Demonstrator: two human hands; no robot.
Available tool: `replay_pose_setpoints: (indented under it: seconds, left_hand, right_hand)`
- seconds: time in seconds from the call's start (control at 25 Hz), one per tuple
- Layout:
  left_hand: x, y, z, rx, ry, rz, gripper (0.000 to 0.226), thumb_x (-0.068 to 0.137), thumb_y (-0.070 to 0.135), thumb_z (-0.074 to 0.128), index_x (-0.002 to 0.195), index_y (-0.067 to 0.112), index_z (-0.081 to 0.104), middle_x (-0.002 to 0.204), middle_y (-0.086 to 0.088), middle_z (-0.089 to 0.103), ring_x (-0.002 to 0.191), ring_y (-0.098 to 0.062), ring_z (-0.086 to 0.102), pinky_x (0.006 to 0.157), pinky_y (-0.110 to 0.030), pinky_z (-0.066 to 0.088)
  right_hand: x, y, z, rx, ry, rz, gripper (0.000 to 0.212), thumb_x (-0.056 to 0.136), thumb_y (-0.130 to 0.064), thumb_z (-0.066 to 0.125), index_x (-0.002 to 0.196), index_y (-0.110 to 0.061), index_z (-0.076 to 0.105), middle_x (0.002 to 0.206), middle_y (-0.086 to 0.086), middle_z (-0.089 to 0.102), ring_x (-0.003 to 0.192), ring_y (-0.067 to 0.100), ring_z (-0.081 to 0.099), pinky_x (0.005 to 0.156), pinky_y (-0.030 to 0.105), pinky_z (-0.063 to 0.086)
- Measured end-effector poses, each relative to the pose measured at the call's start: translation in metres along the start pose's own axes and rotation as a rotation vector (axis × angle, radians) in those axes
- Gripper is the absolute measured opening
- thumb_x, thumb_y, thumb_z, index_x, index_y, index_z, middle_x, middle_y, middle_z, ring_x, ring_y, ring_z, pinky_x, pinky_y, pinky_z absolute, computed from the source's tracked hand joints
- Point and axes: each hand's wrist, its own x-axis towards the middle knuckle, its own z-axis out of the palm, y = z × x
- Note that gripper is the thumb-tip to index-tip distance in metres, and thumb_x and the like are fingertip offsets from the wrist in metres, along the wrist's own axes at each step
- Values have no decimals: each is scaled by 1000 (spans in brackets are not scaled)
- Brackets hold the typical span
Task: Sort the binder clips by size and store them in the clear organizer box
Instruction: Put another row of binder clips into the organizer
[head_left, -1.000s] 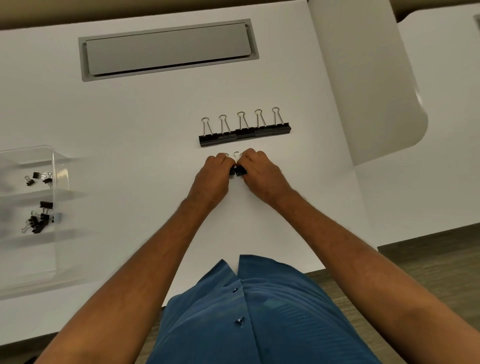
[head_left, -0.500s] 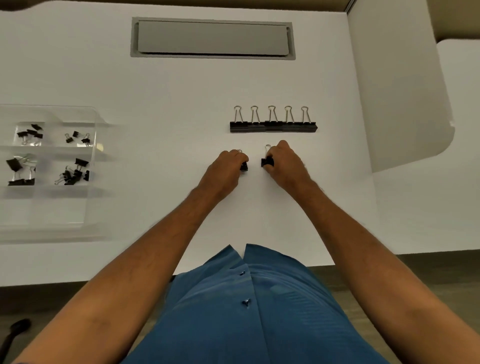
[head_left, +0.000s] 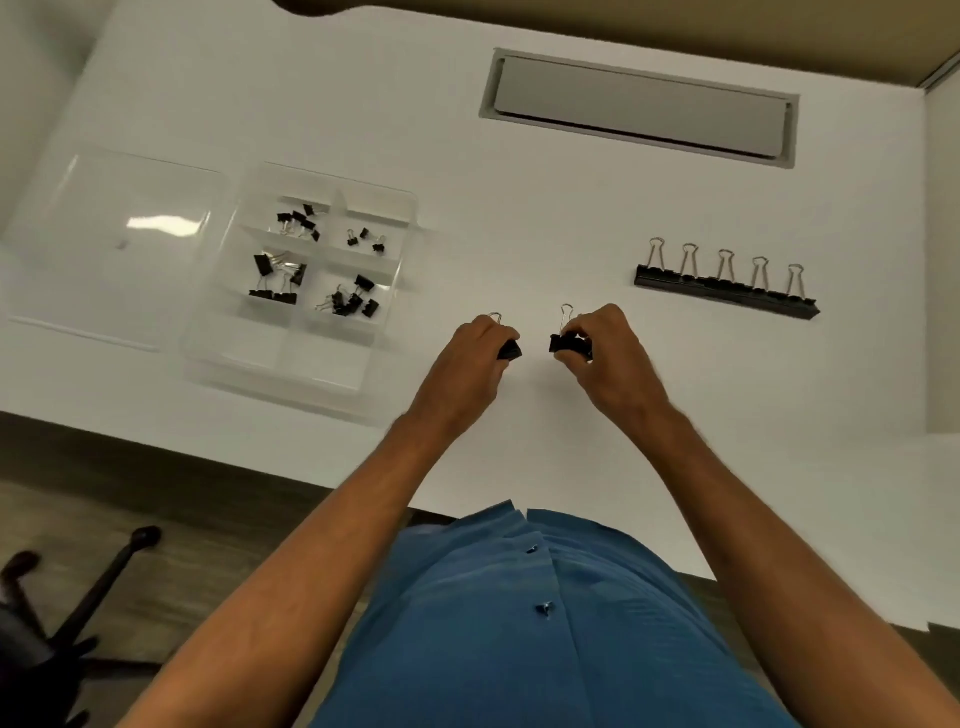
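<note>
With one black binder clip (head_left: 510, 349) pinched in the left hand (head_left: 470, 358) and another clip (head_left: 567, 342) gripped in the right hand (head_left: 605, 349), both just right of the clear organizer box (head_left: 296, 358), it looks like a size check before dropping them in

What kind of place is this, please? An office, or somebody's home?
Probably an office. The white desk has a built-in grey cable hatch, the base of a wheeled chair stands on the floor, and binder clips fill a clear organizer box.
</note>
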Motion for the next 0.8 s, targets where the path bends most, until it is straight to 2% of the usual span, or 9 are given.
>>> replay_pose_setpoints:
  seconds: [0.12, 0.28, 0.4, 0.48, 0.56, 0.8]
  left_hand:
    - [-27, -32, -40, -18, 77, -57, 32, 94, 9, 63, 126, 14, 58, 120, -4, 56, 111, -20, 54, 94, -31, 49]
    - [-56, -77, -83, -29, 157, -122, 27, 95, 9, 63, 121, 14, 59, 115, -1, 51, 105, -14, 54, 93, -27, 50]
    - [-68, -107, -101, -1, 173, -179, 28, 94, 8, 64, 122, 13, 60, 114, -1, 50, 102, -12, 53, 91, -26, 50]
    - [-72, -122, -108, 21, 157, -202, 29, 93, 8, 64, 122, 12, 61, 114, -1, 50, 101, -14, 54, 89, -27, 51]
    - [-75, -133, -112, 54, 129, -191, 30, 94, 10, 64, 124, 10, 61, 113, -3, 51, 98, -15, 54, 86, -29, 52]
    - [-75, -155, -111, 134, -5, -188, 18, 95, 10, 63, 112, 7, 62, 113, -3, 47, 84, -15, 53, 71, -35, 55]
  right_hand:
    - [10, -50, 27, 76, -36, -72, 18, 92, -26, 72, 106, -19, 64, 108, -6, 47, 85, -7, 53, 73, 5, 41]
    - [22, -110, 61, 140, -87, -175, 20, 92, -24, 73, 108, -18, 63, 109, -7, 45, 88, -11, 52, 75, 3, 40]
    - [30, -149, 85, 142, -130, -250, 22, 92, -24, 72, 112, -18, 64, 112, -11, 43, 87, 0, 55, 82, 11, 46]
    - [33, -171, 103, 120, -154, -315, 24, 92, -22, 72, 113, -17, 64, 118, -8, 45, 94, 8, 60, 86, 22, 52]
    - [35, -185, 119, 79, -166, -391, 24, 91, -20, 72, 114, -15, 63, 124, -3, 47, 99, 12, 60, 87, 29, 55]
    - [35, -193, 155, -91, -219, -451, 25, 93, -20, 70, 116, -15, 63, 129, 3, 54, 109, 19, 58, 87, 34, 54]
